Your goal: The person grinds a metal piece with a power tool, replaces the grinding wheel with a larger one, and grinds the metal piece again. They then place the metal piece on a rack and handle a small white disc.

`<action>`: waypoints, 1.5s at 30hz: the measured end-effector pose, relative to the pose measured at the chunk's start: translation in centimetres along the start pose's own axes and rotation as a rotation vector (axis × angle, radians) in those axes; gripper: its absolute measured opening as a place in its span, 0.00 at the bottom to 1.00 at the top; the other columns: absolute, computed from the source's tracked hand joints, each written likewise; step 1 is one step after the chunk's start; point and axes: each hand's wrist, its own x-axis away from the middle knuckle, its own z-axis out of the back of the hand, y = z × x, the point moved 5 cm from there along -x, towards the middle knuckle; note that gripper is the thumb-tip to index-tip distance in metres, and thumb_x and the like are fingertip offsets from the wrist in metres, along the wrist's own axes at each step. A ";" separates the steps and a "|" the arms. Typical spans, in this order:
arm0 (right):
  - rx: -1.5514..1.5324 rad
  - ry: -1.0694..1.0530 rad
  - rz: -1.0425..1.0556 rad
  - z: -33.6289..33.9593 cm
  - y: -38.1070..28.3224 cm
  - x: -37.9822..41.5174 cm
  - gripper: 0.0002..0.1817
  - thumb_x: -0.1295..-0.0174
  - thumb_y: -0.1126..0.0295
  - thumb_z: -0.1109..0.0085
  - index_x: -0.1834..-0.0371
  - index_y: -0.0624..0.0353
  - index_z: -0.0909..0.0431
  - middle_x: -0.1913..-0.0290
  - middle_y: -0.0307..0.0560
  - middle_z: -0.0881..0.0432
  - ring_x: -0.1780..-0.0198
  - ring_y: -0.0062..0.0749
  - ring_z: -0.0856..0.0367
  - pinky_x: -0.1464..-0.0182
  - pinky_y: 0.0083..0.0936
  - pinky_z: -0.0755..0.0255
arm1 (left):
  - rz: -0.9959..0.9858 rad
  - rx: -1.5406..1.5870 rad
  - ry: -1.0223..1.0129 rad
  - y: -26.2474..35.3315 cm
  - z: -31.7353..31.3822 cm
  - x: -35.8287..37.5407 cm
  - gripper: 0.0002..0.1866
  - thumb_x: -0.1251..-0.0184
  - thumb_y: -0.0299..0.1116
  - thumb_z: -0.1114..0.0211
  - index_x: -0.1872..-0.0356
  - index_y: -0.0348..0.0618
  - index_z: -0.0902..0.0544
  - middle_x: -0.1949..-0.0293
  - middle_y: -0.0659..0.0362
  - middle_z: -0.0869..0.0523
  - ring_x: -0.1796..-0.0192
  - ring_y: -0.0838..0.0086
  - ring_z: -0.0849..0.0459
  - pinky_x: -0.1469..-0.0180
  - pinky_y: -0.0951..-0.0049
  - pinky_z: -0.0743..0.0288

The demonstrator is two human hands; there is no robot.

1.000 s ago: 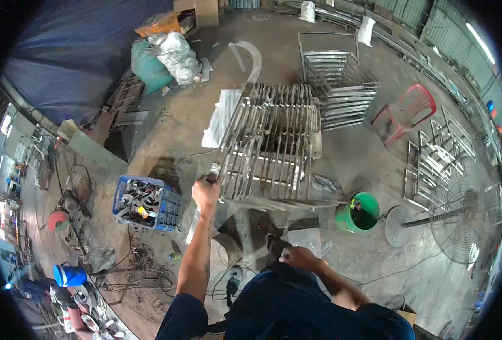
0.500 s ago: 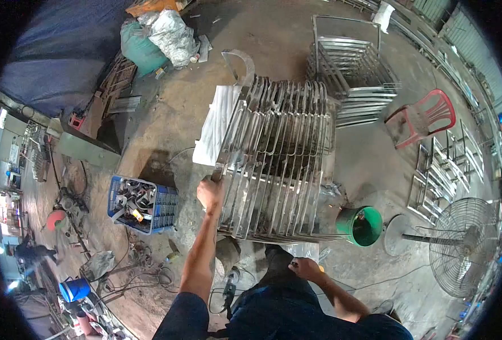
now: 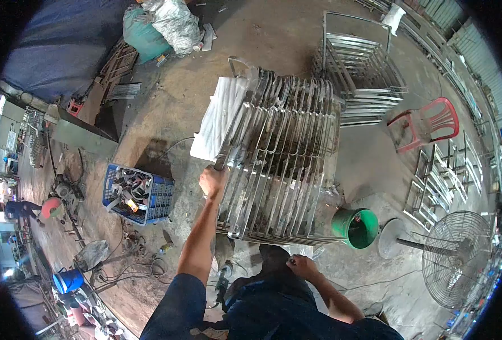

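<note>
My left hand (image 3: 212, 181) is closed around the end of a flat metal bar, part of a bent metal frame (image 3: 234, 126) on the left side of a stack. The stack of similar metal frames (image 3: 287, 133) stands in front of me, rows of parallel bars with rounded bends. A rounded end of metal rises at the far left of the stack. My right hand (image 3: 302, 266) is curled shut near my thigh, just in front of the stack's near edge. Whatever may be inside its fingers is hidden.
White wrapping (image 3: 219, 122) lies left of the stack. A blue crate (image 3: 163, 198) of metal pieces stands further left. To the right are a green bucket (image 3: 346, 226), a pedestal fan (image 3: 457, 260) and a red chair (image 3: 432, 124). More frames (image 3: 370, 96) sit behind. Cables and an angle grinder (image 3: 221, 286) lie near my feet.
The rounded metal end at the far left of the stack has shifted and turned, now showing narrower. My left hand keeps its grip. The whole view has shifted slightly; a distant person moved.
</note>
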 end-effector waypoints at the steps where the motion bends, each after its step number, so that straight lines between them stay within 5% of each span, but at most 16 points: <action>1: -0.022 0.005 0.013 0.4 -0.4 0.1 0.19 0.33 0.52 0.41 0.60 0.60 0.17 0.60 0.56 0.14 0.54 0.56 0.15 0.50 0.47 0.22 | -0.023 -0.016 0.012 -0.1 -0.4 -0.2 0.26 0.49 0.53 0.28 0.62 0.36 0.11 0.62 0.42 0.10 0.55 0.49 0.11 0.51 0.54 0.19; 8: 0.132 -0.218 0.031 2.7 -4.6 0.2 0.19 0.33 0.51 0.42 0.58 0.59 0.18 0.57 0.57 0.15 0.52 0.55 0.16 0.49 0.47 0.23 | -0.111 -0.080 -0.247 -2.7 -6.4 -0.5 0.17 0.33 0.43 0.38 0.56 0.41 0.13 0.59 0.49 0.11 0.55 0.57 0.11 0.55 0.54 0.18; 10: 0.158 -0.295 0.203 5.7 -9.6 0.5 0.18 0.35 0.53 0.39 0.61 0.59 0.18 0.60 0.55 0.15 0.55 0.53 0.16 0.52 0.45 0.24 | -0.069 -0.123 -0.321 -1.3 -2.7 1.8 0.22 0.35 0.49 0.36 0.54 0.40 0.14 0.60 0.50 0.12 0.57 0.60 0.12 0.57 0.57 0.18; 12: -0.007 -0.191 0.497 9.2 -15.8 0.2 0.12 0.37 0.63 0.34 0.58 0.59 0.18 0.63 0.53 0.15 0.57 0.50 0.15 0.53 0.40 0.23 | -0.134 -0.291 -0.395 -0.7 -0.2 2.8 0.27 0.34 0.55 0.38 0.44 0.44 0.16 0.44 0.45 0.18 0.41 0.56 0.20 0.45 0.53 0.24; 15: -0.238 -0.059 0.542 16.8 -29.7 3.1 0.04 0.34 0.71 0.39 0.61 0.60 0.20 0.70 0.45 0.17 0.62 0.32 0.16 0.48 0.34 0.23 | -0.211 -0.320 -0.049 -2.8 1.9 6.8 0.28 0.34 0.55 0.38 0.43 0.44 0.17 0.43 0.45 0.21 0.36 0.55 0.26 0.39 0.54 0.31; 16: -0.625 -0.103 0.772 18.4 -32.5 4.4 0.03 0.34 0.74 0.42 0.63 0.60 0.21 0.74 0.43 0.20 0.65 0.32 0.16 0.46 0.38 0.23 | -0.227 -0.264 0.028 -3.2 4.5 9.1 0.28 0.35 0.54 0.38 0.43 0.44 0.17 0.44 0.45 0.21 0.36 0.55 0.26 0.39 0.55 0.32; 17: -0.970 -0.334 1.140 19.4 -34.9 5.3 0.05 0.33 0.72 0.47 0.65 0.59 0.21 0.77 0.43 0.23 0.69 0.32 0.18 0.46 0.45 0.22 | -0.230 -0.145 0.011 -4.2 6.9 11.9 0.29 0.38 0.53 0.36 0.43 0.42 0.18 0.43 0.48 0.21 0.36 0.57 0.27 0.38 0.55 0.34; 19: -1.285 -0.675 1.326 21.9 -43.0 12.2 0.08 0.32 0.67 0.48 0.66 0.56 0.22 0.78 0.42 0.24 0.74 0.34 0.21 0.46 0.51 0.22 | -0.294 -0.150 0.040 -8.8 9.2 17.2 0.28 0.39 0.51 0.35 0.43 0.42 0.18 0.43 0.50 0.20 0.36 0.58 0.27 0.37 0.56 0.35; 21: -1.299 -0.701 1.293 23.9 -37.9 12.4 0.08 0.33 0.67 0.48 0.67 0.56 0.22 0.78 0.42 0.24 0.74 0.34 0.21 0.47 0.50 0.22 | -0.357 -0.206 0.056 -13.7 11.8 23.2 0.27 0.41 0.47 0.34 0.44 0.43 0.18 0.44 0.53 0.20 0.36 0.59 0.26 0.36 0.56 0.36; 22: -1.303 -0.718 1.274 20.7 -42.2 13.8 0.07 0.33 0.67 0.47 0.67 0.56 0.22 0.78 0.42 0.24 0.75 0.34 0.21 0.48 0.49 0.23 | -0.346 -0.257 0.024 -16.8 13.4 26.8 0.26 0.42 0.46 0.33 0.45 0.43 0.18 0.45 0.54 0.19 0.37 0.60 0.26 0.36 0.56 0.36; 23: -1.301 -0.745 1.256 19.5 -42.8 15.1 0.07 0.33 0.68 0.47 0.68 0.55 0.22 0.79 0.42 0.24 0.75 0.33 0.21 0.49 0.48 0.23 | -0.334 -0.212 0.224 -21.3 13.2 29.9 0.22 0.42 0.42 0.33 0.48 0.44 0.18 0.46 0.54 0.19 0.37 0.59 0.25 0.35 0.56 0.36; 29: -1.282 -1.042 1.264 8.1 -48.9 26.4 0.08 0.35 0.69 0.46 0.72 0.54 0.24 0.80 0.41 0.23 0.78 0.31 0.23 0.55 0.43 0.25 | 0.384 -0.036 0.229 -46.8 16.2 54.3 0.11 0.39 0.39 0.32 0.61 0.44 0.17 0.54 0.51 0.16 0.47 0.54 0.19 0.46 0.56 0.28; 34: -1.281 -1.398 1.247 -1.4 -51.5 34.2 0.09 0.37 0.70 0.44 0.76 0.53 0.25 0.81 0.40 0.23 0.80 0.29 0.24 0.61 0.39 0.27 | 0.978 0.028 0.458 -60.9 11.8 81.8 0.18 0.40 0.43 0.30 0.57 0.40 0.17 0.57 0.45 0.13 0.52 0.48 0.15 0.50 0.52 0.22; 37: -1.251 -1.523 1.216 -6.6 -52.0 40.6 0.10 0.38 0.71 0.44 0.78 0.53 0.26 0.82 0.40 0.23 0.81 0.28 0.24 0.64 0.36 0.28 | 1.363 0.250 0.471 -62.1 7.8 94.7 0.19 0.39 0.44 0.30 0.59 0.35 0.15 0.59 0.40 0.12 0.52 0.46 0.14 0.49 0.53 0.20; 41: -1.222 -1.762 1.150 -11.7 -54.3 44.0 0.12 0.39 0.72 0.43 0.81 0.52 0.26 0.83 0.40 0.22 0.83 0.27 0.25 0.68 0.33 0.29 | 1.508 0.334 0.364 -60.8 2.2 104.5 0.20 0.40 0.44 0.30 0.59 0.34 0.14 0.59 0.39 0.12 0.51 0.47 0.13 0.46 0.55 0.20; 45: -1.197 -1.941 1.120 -15.1 -55.1 48.9 0.13 0.40 0.73 0.42 0.84 0.51 0.27 0.84 0.39 0.22 0.84 0.25 0.26 0.72 0.29 0.31 | 1.483 0.474 0.299 -59.7 -1.2 105.4 0.22 0.39 0.45 0.29 0.56 0.33 0.14 0.56 0.37 0.13 0.49 0.48 0.13 0.45 0.55 0.20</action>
